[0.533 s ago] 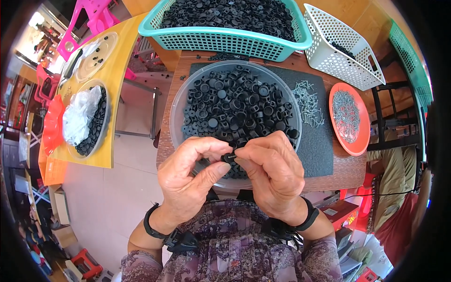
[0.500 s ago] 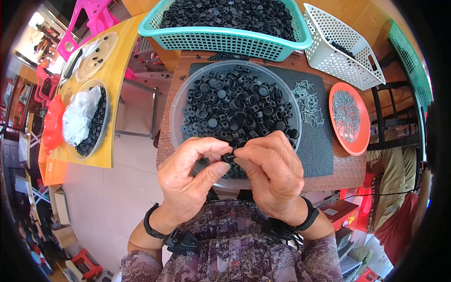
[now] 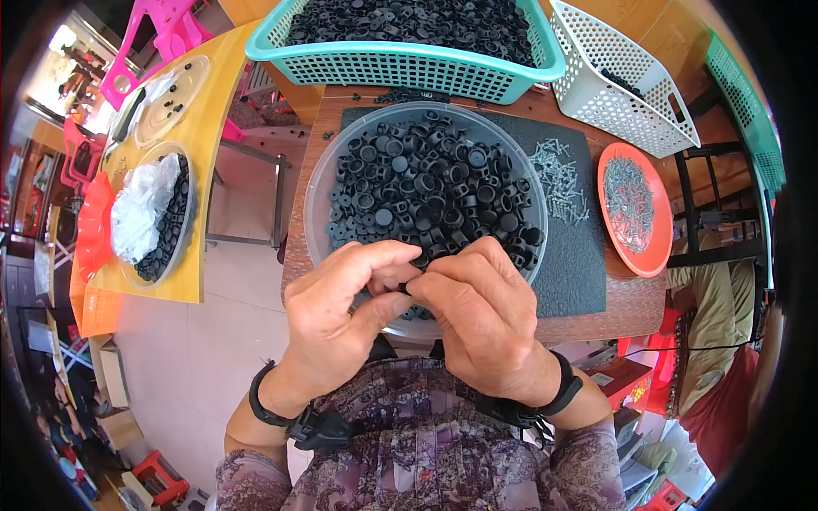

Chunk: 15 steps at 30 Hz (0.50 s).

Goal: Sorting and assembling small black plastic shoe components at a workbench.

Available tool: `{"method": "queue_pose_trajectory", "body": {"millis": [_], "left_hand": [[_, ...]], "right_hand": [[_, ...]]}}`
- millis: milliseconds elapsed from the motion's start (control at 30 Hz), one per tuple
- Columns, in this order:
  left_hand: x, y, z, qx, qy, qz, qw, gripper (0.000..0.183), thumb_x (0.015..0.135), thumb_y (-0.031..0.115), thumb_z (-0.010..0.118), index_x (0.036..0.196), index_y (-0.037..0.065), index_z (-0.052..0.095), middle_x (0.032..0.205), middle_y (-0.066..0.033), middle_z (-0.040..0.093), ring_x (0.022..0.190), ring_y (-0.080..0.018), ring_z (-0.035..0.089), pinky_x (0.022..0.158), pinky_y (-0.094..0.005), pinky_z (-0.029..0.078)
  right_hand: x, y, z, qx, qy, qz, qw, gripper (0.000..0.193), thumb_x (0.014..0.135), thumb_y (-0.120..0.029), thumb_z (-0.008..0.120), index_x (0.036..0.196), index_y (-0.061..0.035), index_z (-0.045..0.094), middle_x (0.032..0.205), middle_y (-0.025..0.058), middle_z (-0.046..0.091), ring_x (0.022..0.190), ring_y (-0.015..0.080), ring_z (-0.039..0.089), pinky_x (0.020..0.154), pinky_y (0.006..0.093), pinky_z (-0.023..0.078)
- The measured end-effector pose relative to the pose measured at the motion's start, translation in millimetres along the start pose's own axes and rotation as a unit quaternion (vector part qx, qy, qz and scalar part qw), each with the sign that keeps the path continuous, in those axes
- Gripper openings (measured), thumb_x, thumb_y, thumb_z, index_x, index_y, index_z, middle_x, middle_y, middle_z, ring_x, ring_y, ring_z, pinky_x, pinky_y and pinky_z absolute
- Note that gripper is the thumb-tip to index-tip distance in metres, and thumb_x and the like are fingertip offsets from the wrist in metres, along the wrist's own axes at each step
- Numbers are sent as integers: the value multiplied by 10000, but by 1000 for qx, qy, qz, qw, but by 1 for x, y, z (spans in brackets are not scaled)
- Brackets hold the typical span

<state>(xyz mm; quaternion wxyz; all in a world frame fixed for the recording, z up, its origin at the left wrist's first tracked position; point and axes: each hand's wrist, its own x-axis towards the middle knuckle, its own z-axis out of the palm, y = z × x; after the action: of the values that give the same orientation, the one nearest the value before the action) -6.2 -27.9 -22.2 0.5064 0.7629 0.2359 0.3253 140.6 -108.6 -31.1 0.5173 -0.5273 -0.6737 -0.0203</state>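
Note:
My left hand (image 3: 334,308) and my right hand (image 3: 487,319) meet over the near side of a clear round tub (image 3: 319,200). Between their fingertips is a small black plastic part (image 3: 404,288), mostly covered by the fingers. The left thumb and forefinger pinch it, and the right thumb and fingers close on it from the other side. Whether the right fingers also hold something smaller is hidden. Loose black ring-shaped parts and caps (image 3: 434,183) fill the tub below.
A dark grey mat (image 3: 571,277) lies under the tub, with loose screws (image 3: 560,183) on it. More screws fill an orange-red plate (image 3: 662,243) at right. Behind stand a teal basket (image 3: 383,68) of black parts and a white basket (image 3: 596,98). A yellow table (image 3: 209,128) is at left.
My right hand has shifted slightly left and its fingers have closed further over the black part, which shows less now. The left hand stays nearly in place.

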Motion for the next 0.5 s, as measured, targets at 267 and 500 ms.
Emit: {"method": "queue_pose_trajectory", "body": {"millis": [267,500], "left_hand": [[-2,-3,-3,-199,-25,-91,975,384,806,-45,660,1172,-42,542,1002,-99,643,918,-135,614,811,-256,491],[-3,-6,0,-256,14,-129,958,339,804,-48,662,1129,-47,564,1088,-122,603,942,-145,598,812,-252,500]], "right_hand": [[-5,2,4,25,17,38,999,211,663,64,710,850,28,619,795,119,599,647,238,537,542,310,430],[-6,7,5,36,15,44,998,215,664,49,729,858,20,640,805,113,613,661,225,549,550,302,432]]}}
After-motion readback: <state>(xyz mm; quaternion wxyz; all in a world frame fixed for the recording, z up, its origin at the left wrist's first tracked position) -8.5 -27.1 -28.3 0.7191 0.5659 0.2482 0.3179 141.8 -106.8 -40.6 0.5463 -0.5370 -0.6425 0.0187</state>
